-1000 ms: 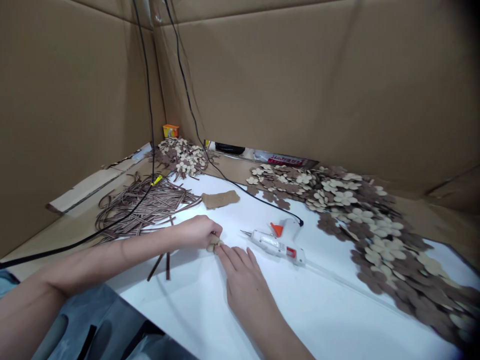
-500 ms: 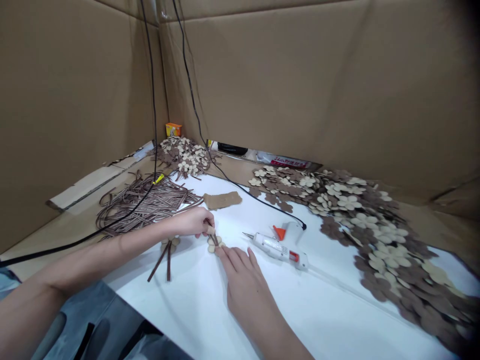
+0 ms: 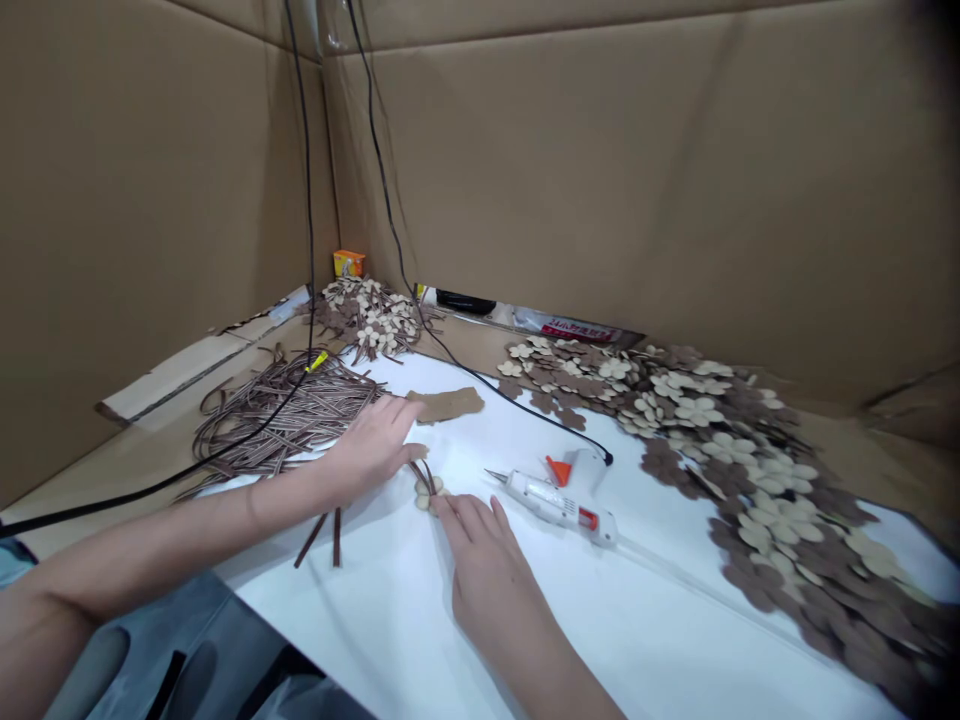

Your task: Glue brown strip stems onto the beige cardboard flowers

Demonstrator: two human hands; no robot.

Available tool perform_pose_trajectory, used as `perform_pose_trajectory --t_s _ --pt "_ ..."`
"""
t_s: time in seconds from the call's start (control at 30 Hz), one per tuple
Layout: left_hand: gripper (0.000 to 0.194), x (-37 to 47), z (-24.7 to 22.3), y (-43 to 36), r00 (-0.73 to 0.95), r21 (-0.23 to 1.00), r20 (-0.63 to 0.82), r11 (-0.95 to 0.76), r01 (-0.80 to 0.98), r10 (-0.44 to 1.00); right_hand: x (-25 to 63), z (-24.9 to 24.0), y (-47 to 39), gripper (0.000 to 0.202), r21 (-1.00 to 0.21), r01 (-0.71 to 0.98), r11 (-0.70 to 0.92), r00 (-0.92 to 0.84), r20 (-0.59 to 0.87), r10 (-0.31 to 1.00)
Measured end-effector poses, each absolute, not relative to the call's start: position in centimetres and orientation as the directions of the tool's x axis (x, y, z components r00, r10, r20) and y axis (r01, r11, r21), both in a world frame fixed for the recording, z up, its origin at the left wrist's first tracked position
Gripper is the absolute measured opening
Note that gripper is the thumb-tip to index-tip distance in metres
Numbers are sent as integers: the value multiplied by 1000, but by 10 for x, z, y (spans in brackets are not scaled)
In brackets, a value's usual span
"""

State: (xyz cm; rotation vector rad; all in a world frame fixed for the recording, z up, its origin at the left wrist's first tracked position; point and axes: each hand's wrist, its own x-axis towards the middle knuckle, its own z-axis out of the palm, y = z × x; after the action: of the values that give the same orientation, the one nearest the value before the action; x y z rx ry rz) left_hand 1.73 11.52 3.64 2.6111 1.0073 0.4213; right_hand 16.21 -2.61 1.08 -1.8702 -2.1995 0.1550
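A small cream flower [image 3: 424,497] lies on the white board, with thin brown strips [image 3: 426,474] across it. Fingertips of my right hand [image 3: 484,550] press on the flower and the strip ends; the hand is flat, fingers extended. My left hand [image 3: 382,440] is just up and left of the flower, thumb and fingers apart, its thumb beside the far ends of the strips. Under my left forearm two dark brown strips [image 3: 337,538] stick out; what they join is hidden. A white glue gun [image 3: 555,500] lies right of my right hand.
A heap of brown strips [image 3: 285,410] lies at the left. Brown and cream flowers [image 3: 780,510] spread along the right. More flowers with strips [image 3: 367,310] are piled in the back corner. A brown scrap [image 3: 450,403] lies behind my hands; a black cable [image 3: 480,372] crosses the board.
My left hand has opened from its pinch at the strips, and its fingers now reach further back. It covers the finished-looking flower at the left. My right hand has stayed on the flower.
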Motion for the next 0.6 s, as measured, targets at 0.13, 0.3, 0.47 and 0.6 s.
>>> perform_pose_trajectory --t_s 0.13,0.3,0.47,0.6 --pt "25 -5 25 85 933 73 331 -989 126 143 163 11 -26 63 -267 947 179 -151 124 981" --pt "24 -23 36 72 870 345 395 -926 156 294 162 12 -26 66 -309 937 162 -131 118 984" --pt "25 -25 52 85 801 716 278 -670 195 531 162 13 -27 66 -290 943 164 -135 119 984" --pt "28 -19 49 90 830 870 253 -492 29 497 162 11 -27 67 -246 955 167 -140 123 983"
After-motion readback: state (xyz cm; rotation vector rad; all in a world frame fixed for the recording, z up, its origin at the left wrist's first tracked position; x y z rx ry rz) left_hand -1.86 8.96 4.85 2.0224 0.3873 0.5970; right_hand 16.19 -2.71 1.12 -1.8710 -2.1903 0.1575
